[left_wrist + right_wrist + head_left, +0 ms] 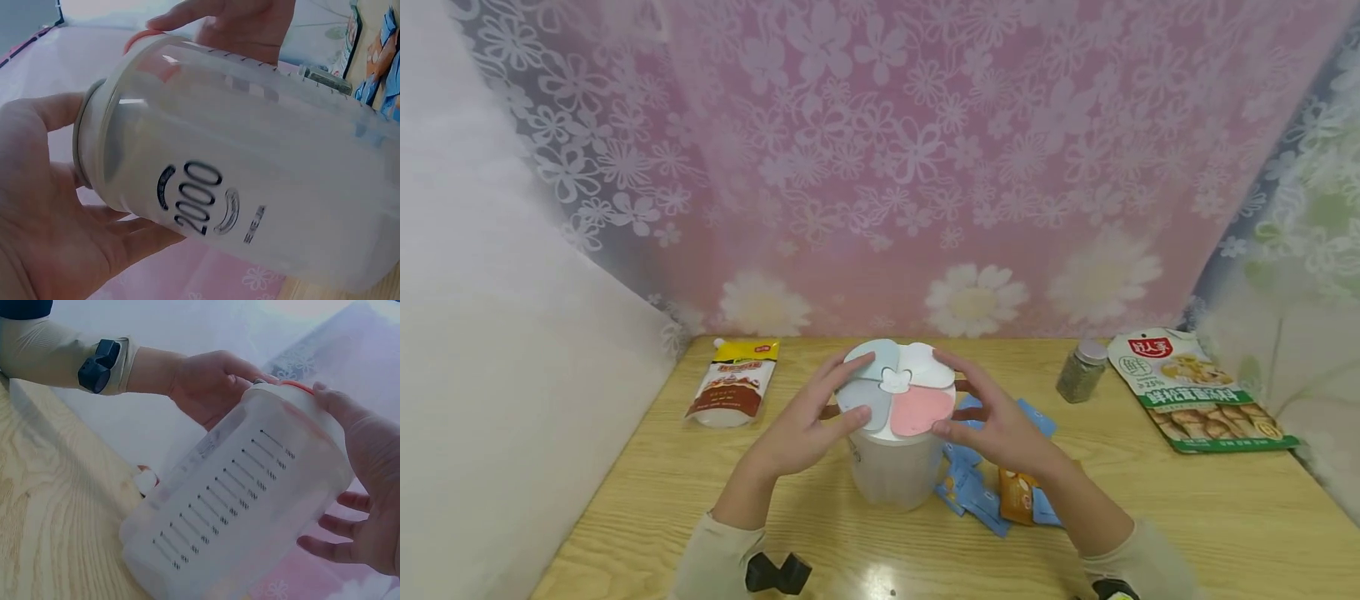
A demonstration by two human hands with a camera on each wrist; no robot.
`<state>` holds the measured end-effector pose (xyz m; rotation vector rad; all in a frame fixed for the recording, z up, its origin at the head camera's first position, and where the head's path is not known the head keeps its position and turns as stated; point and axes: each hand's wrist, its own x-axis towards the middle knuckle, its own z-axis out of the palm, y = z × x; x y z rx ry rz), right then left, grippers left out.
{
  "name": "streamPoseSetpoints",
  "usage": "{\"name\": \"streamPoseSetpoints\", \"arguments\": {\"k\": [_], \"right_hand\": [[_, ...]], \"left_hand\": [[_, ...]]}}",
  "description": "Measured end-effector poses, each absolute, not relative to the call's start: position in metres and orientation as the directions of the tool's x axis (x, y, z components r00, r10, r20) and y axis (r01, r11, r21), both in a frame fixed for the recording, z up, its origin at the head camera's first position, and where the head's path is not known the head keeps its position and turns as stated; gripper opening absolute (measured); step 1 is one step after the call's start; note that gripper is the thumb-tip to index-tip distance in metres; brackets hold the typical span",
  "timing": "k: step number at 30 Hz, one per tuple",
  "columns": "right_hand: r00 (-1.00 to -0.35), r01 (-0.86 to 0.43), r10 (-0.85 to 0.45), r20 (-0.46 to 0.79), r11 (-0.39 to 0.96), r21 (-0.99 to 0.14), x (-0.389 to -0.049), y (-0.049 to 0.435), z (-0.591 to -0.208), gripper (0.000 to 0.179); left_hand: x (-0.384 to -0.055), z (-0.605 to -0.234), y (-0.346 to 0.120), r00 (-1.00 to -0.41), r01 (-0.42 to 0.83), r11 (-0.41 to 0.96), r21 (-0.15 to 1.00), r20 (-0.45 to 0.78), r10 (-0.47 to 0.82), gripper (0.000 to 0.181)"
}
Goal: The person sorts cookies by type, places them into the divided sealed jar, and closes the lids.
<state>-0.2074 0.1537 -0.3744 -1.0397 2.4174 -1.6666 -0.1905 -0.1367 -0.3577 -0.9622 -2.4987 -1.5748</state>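
A clear plastic storage jar [891, 475] stands on the table, printed with "2000" and, on another side, a measuring scale. Its round lid [921, 410] has petal-shaped flaps in pale blue, grey-blue, white and pink. From the left, my left hand [808, 421] grips the lid's edge, thumb at the front and fingers at the back. My right hand [1000, 421] holds the opposite edge, thumb beside the pink flap. In the left wrist view, fingers of the left hand [69, 219] reach below the lid along the jar wall. The right hand [372, 478] spreads round the rim in the right wrist view.
Several blue sachets [977, 496] and an orange sachet [1017, 497] lie right of the jar, partly under my right forearm. A yellow-and-brown pouch [735, 383] lies at the left. A small spice bottle [1081, 375] and a green-and-white food bag [1198, 392] are at the right.
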Motion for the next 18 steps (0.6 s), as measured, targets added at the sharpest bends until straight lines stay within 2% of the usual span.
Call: {"name": "streamPoseSetpoints", "arguments": {"k": [4, 8, 10, 12, 15, 18], "right_hand": [[-0.784, -0.523, -0.485, 0.386, 0.181, -0.833, -0.205, 0.150, -0.374, 0.067], [-0.781, -0.536, -0.461, 0.422, 0.146, -0.832, -0.205, 0.142, -0.371, 0.046], [-0.777, -0.537, -0.468, 0.421, 0.145, -0.831, -0.205, 0.139, -0.370, 0.043], [-0.767, -0.543, -0.490, 0.414, 0.153, -0.826, -0.206, 0.138, -0.369, 0.049], [-0.757, -0.551, -0.522, 0.393, 0.187, -0.813, -0.208, 0.137, -0.369, 0.070], [-0.747, -0.571, -0.541, 0.386, 0.224, -0.790, -0.210, 0.136, -0.368, 0.084]], "left_hand": [[-0.194, -0.358, -0.140, -0.770, 0.576, 0.253, 0.777, 0.411, 0.488, 0.048], [-0.196, -0.357, -0.142, -0.780, 0.583, 0.257, 0.771, 0.444, 0.440, 0.040], [-0.196, -0.357, -0.141, -0.786, 0.582, 0.262, 0.770, 0.449, 0.425, 0.040], [-0.195, -0.358, -0.139, -0.789, 0.579, 0.264, 0.771, 0.449, 0.421, 0.040], [-0.195, -0.360, -0.137, -0.786, 0.569, 0.234, 0.788, 0.437, 0.437, 0.042], [-0.196, -0.363, -0.138, -0.785, 0.556, 0.218, 0.802, 0.420, 0.455, 0.062]]}}
